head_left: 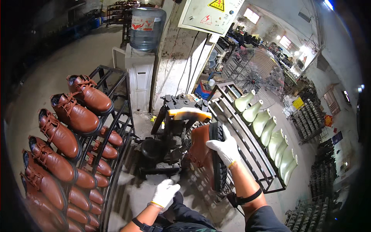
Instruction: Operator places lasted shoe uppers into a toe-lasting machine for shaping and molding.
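A brown leather shoe (201, 144) with a thick black treaded sole (218, 162) is held in my right hand (226, 149). That hand wears a white glove and grips the shoe around its sole, tilted so the sole faces right. My left hand (165, 193), also in a white glove, is low and left of the shoe. Its fingers are loosely curled, with nothing visible in them. In front of me stands a black metal machine (170, 133) with a yellow-orange bar (189, 113) on top; the shoe is just right of it.
At left, a black rack (125, 83) carries several rows of brown lace-up shoes (62, 139). A second rack (247, 152) at right holds pale green shoe lasts (261, 121). Beyond are a water dispenser (141, 77), a metal electrical box (208, 17) and a large caged fan (253, 75).
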Motion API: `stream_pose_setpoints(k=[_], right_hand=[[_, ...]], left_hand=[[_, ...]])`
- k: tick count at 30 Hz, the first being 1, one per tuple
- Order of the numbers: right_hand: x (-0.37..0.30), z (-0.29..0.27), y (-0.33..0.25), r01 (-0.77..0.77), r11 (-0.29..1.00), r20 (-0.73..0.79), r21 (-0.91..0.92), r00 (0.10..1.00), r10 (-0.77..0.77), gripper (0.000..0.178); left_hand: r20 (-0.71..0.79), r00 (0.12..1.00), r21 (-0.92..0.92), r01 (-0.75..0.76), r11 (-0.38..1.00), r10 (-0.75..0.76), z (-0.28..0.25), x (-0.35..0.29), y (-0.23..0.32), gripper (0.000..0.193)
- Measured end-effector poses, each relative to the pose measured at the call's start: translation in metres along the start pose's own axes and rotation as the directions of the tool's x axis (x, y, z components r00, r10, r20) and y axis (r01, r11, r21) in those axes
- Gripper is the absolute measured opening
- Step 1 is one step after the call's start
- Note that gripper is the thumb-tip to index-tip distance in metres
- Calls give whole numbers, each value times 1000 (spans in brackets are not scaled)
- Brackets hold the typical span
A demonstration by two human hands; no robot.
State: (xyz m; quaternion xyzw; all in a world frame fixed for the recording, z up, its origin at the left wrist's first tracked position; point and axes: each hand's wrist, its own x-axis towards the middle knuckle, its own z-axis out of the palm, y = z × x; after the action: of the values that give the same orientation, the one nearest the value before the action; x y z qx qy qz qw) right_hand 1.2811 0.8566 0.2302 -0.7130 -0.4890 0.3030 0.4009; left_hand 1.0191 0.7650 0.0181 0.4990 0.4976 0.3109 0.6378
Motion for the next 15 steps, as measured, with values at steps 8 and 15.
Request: stream_pose_setpoints(k=[8, 15], right_hand=[[24, 31, -57, 47, 725, 77, -687, 997, 8, 90], [18, -17, 59, -151, 951, 484, 271, 875, 1, 54]], left_hand=[[-137, 957, -249, -283, 926, 256, 22, 79, 94, 27], [-244, 890, -332, -449, 829, 384, 100, 93, 145, 55]])
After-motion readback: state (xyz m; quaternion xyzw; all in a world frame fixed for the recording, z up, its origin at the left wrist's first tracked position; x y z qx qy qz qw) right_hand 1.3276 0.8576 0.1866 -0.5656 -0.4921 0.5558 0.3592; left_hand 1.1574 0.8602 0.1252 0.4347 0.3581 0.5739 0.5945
